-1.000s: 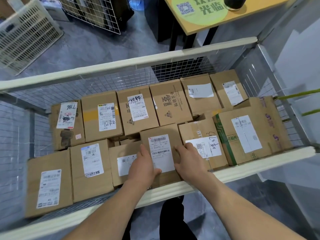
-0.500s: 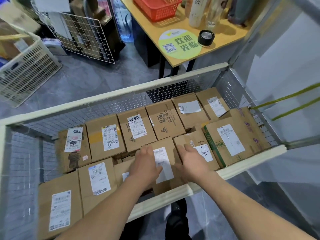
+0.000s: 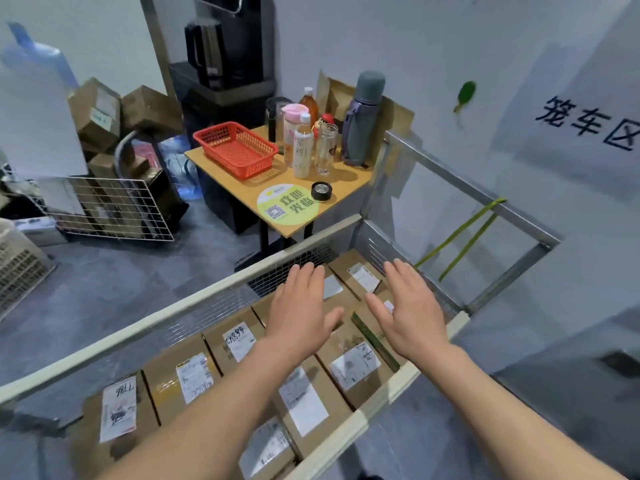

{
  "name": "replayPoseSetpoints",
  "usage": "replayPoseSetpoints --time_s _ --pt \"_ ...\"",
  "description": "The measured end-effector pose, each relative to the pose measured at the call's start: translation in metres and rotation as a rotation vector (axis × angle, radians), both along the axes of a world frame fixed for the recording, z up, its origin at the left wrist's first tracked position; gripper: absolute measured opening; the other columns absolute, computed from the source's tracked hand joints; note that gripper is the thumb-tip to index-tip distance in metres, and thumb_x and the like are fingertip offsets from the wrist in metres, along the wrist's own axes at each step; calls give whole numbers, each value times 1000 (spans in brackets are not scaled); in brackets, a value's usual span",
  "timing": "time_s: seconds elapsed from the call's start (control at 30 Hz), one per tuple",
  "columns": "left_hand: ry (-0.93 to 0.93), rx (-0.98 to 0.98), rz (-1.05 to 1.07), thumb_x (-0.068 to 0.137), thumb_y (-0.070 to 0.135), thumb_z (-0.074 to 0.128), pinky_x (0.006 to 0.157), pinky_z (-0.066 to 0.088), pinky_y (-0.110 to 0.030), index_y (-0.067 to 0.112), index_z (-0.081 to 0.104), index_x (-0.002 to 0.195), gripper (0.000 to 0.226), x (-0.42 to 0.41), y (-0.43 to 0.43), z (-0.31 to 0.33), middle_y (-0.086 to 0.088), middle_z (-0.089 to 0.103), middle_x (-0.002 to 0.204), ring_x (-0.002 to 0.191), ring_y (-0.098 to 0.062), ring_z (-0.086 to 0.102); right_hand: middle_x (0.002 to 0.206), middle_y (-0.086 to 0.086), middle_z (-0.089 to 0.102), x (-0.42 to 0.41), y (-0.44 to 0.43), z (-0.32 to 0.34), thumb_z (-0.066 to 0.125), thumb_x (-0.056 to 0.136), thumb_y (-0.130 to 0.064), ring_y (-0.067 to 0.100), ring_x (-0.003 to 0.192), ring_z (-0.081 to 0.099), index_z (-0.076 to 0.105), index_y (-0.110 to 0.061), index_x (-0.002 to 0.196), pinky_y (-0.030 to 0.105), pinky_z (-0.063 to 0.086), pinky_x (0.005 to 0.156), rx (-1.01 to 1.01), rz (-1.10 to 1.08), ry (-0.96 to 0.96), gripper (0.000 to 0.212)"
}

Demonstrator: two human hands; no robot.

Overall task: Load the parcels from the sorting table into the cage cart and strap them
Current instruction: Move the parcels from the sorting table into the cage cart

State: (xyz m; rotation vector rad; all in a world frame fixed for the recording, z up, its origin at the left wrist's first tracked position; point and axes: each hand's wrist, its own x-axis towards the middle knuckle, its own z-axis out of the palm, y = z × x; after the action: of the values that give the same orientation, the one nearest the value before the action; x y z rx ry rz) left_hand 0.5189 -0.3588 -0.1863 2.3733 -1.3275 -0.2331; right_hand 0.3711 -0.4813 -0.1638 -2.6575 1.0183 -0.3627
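Left grip and right grip are held flat, fingers spread, nothing grasped; parcels are packed beneath them.

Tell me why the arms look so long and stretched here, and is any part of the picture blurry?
In the head view, the wide-angle lens likely stretches the forearms and slants the cage cart's rails; the far left edge is smeared and the parcel labels soft, while the left hand and right hand look crisp; light is even, with only faint shadows under the bottles.
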Motion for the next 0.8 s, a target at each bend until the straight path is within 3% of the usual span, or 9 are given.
replayPoseSetpoints --time_s 0.13,0.2,0.33,0.6,0.8 --pt "-82 -161 -106 94 53 52 112 31 -39 15 32 145 67 -14 -20 56 0 34 149 142 -24 26 156 14 38 -30 -4 53 55 98 -46 28 147 29 40 -5 149 40 24 120 -102 -91 -115 67" --pt "-89 -199 -140 95 53 49 117 26 -40 15 30 149 68 -26 -29 80 0 30 155 147 -25 19 152 15 43 -48 -3 80 54 98 -48 30 144 35 44 -2 145 44 29 118 -159 -138 -172 67" --pt "-133 -285 -234 96 55 46 120 22 -42 14 29 152 71 -57 -45 124 -3 27 159 150 -25 15 156 13 39 -90 -6 120 34 92 -61 28 147 31 41 -4 149 36 21 119 -250 -219 -225 80" --pt "-235 -422 -394 95 53 48 115 31 -47 12 36 148 68 -137 -68 190 -7 35 155 148 -28 23 156 16 38 -176 -12 174 36 91 -62 29 147 31 42 -3 148 42 25 120 -386 -350 -301 82" --pt "-284 -459 -458 94 62 34 116 26 -43 14 34 150 74 -202 -88 223 -5 32 158 149 -26 19 152 19 43 -245 -19 203 39 93 -59 33 144 37 46 -1 145 51 33 115 -510 -408 -338 78"
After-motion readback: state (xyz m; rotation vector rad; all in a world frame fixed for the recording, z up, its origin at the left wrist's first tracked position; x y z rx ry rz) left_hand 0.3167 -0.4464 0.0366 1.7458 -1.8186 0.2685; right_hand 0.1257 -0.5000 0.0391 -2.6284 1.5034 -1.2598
